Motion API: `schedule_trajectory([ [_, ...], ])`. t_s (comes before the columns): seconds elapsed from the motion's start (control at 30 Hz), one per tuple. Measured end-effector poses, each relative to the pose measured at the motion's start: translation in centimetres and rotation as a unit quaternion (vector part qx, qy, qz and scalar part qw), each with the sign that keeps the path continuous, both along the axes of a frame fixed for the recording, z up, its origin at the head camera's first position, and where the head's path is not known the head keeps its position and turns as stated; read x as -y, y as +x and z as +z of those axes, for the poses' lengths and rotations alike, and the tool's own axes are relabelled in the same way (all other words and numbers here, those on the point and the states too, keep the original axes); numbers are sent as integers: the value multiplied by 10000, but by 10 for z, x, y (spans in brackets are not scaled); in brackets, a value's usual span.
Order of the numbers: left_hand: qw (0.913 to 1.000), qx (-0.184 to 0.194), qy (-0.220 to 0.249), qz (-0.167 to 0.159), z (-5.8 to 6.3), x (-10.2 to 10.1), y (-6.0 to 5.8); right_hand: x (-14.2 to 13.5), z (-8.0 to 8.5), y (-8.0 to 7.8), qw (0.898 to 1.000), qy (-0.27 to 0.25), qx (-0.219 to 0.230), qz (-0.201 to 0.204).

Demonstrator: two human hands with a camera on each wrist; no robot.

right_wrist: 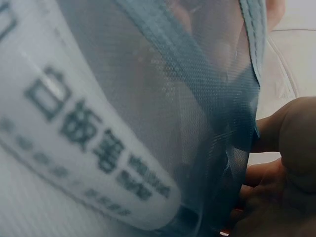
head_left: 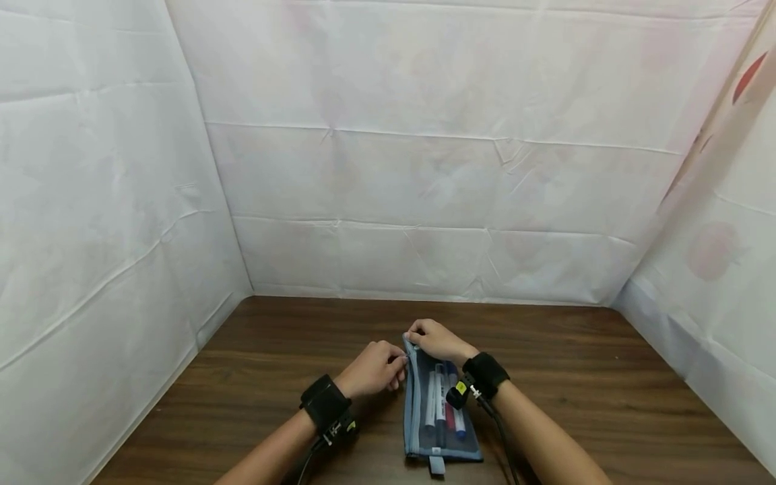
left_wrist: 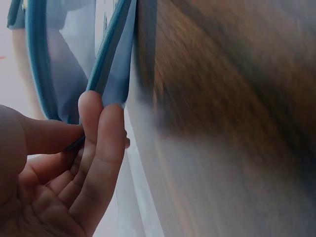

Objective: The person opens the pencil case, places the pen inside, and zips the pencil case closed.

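Note:
A blue-grey mesh zip pouch [head_left: 424, 438] stands on the table in front of me, several whiteboard markers [head_left: 440, 397] showing through its side. Printed lettering is readable on one white marker [right_wrist: 98, 133] in the right wrist view. My left hand [head_left: 372, 369] pinches the zip edge [left_wrist: 106, 54] near the pouch's far end, thumb against fingertips; what lies between them is mostly hidden. With the thumb and fingers of my right hand [head_left: 441, 342] I grip the far top corner of the pouch. The pouch's sides gape apart near my left hand [left_wrist: 64, 168].
A dark wood table [head_left: 273, 377] lies under the pouch. White cloth walls [head_left: 424, 182] enclose it at the back and on both sides. A grey fabric tab [head_left: 436, 465] sticks out from the pouch's near end. Each wrist wears a black strap with a cabled camera.

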State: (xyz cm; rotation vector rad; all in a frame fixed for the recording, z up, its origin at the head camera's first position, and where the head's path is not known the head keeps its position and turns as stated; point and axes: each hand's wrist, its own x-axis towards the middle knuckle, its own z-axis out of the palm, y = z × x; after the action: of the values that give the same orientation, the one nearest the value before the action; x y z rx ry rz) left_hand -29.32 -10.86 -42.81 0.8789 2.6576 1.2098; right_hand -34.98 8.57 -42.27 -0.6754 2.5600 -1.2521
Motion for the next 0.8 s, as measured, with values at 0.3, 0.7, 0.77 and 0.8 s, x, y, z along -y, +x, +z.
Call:
schedule_trajectory([
  [0.3, 9993, 34, -109, -366, 1, -1, 10, -1, 0, -2, 9998, -96, 95, -164],
  [0.7, 9976, 162, -371, -560, 2, 9, 18, 5, -1, -1, 9997, -106, 79, -217],
  [0.77, 9972, 248, -390, -595, 1, 12, 23, 6, -3, -1, 9998, -87, 50, -175],
  [0.8, 9968, 304, -391, -628, 1, 14, 25, 7, -3, -1, 9998, -71, 46, -164],
])
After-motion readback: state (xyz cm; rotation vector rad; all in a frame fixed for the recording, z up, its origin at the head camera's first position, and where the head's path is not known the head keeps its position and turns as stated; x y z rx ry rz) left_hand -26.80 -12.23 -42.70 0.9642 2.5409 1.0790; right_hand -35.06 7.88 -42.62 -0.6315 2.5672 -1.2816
